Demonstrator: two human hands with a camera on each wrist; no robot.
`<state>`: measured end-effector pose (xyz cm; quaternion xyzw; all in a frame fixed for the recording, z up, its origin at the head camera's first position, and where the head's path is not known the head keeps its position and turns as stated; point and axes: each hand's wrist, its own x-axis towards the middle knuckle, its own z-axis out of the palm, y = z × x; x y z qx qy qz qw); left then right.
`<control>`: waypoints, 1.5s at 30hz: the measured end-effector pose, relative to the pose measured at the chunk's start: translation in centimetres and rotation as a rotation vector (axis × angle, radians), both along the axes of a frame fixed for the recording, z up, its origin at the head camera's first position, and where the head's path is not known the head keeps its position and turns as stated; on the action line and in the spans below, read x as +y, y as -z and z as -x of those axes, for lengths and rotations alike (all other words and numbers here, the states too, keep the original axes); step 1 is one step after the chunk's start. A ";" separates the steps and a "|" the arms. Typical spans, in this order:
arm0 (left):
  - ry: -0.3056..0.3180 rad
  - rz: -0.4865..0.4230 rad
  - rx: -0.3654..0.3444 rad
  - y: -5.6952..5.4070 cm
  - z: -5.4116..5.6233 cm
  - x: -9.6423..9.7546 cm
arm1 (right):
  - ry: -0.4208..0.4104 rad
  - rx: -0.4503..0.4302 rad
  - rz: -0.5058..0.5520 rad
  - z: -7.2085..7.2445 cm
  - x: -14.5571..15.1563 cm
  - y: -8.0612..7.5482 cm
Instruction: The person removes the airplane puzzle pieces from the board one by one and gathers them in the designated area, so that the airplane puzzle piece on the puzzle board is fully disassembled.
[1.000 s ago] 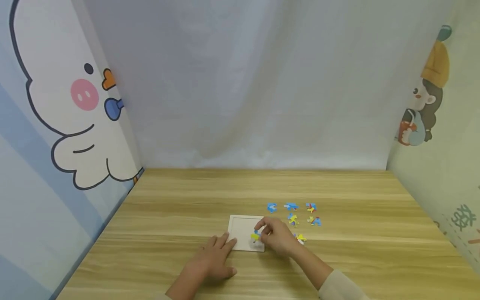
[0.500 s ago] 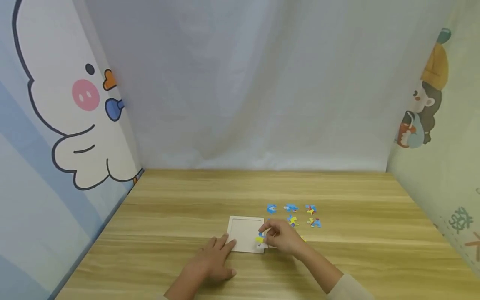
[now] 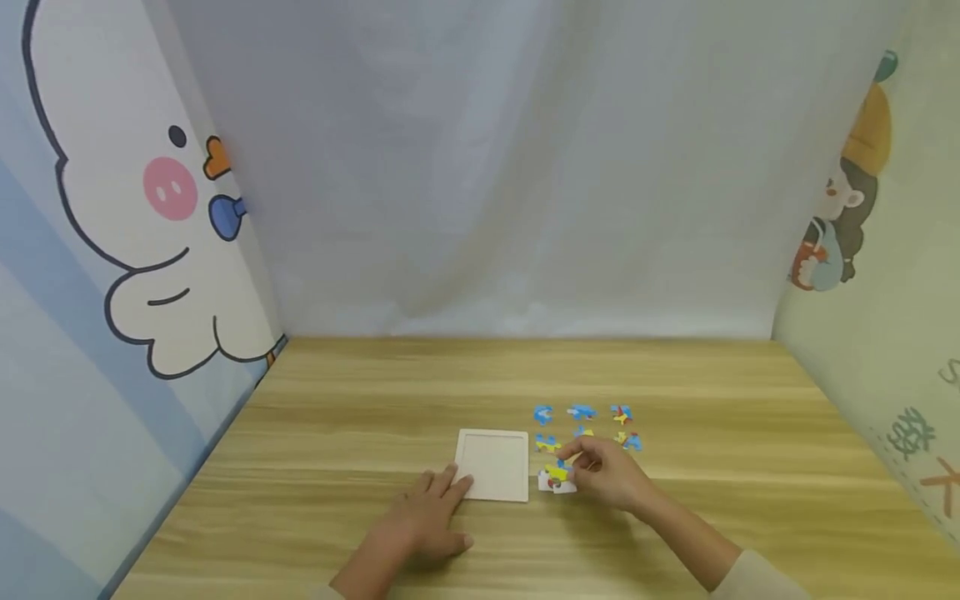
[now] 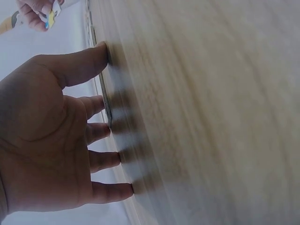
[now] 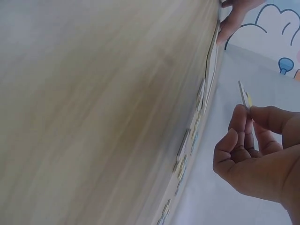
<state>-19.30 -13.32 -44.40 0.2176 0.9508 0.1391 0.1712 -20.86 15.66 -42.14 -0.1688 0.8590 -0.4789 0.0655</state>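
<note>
My right hand [image 3: 609, 477] pinches a jigsaw puzzle piece [image 3: 559, 473] between thumb and fingers. Yellow, blue and white show on this piece, which hangs above the table, as the right wrist view makes plain. In the head view it overlaps another piece lying to the right of a pale, square puzzle tray [image 3: 495, 467]. Nothing lies in the tray's shallow recess. My left hand [image 3: 431, 517] spreads its straight fingers at the tray's lower left corner, fingertips down on the tray edge and the tabletop; its thumb points right, along the table.
Several loose jigsaw pieces lie in rows right of the tray, among them a blue one [image 3: 543, 414], a blue-and-white one [image 3: 582, 412] and a red, yellow and blue one [image 3: 622, 414]. The wood-grain table [image 3: 360, 400] ends at a pale curtain [image 3: 480, 208].
My right hand has carried the pinched piece from over the tray's right side rightward to above the loose pieces. The left hand and the tray have stayed put.
</note>
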 end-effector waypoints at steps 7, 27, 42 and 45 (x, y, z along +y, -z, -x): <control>0.003 0.013 0.009 -0.5 -0.2 0.5 | 0.026 -0.035 0.019 -0.8 1.7 -0.6; 0.023 0.027 0.017 -0.8 -0.2 0.5 | 0.001 -0.151 0.055 -1.5 6.3 -0.1; 0.031 0.024 0.024 -0.9 -0.2 0.7 | 0.011 -0.197 0.038 -0.2 10.4 -0.2; 0.031 0.024 0.020 -0.8 -0.2 0.6 | 0.029 -0.217 0.037 0.2 10.9 0.1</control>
